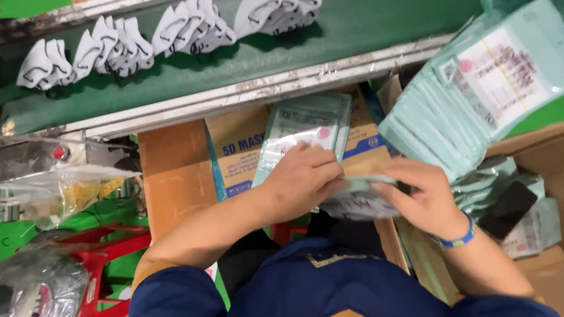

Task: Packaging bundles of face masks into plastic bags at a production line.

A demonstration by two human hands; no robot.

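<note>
Both hands grip a pale green plastic pouch of white masks [359, 197] over the brown cardboard box [238, 147]: left hand [303, 178] pinching its left edge, right hand [420, 196] apparently closed on its right. Sealing seems underway; next needs steady pressing.

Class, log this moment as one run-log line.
left hand: on mask stack | right hand: on mask stack | conveyor belt: white masks | right: pouches
</note>
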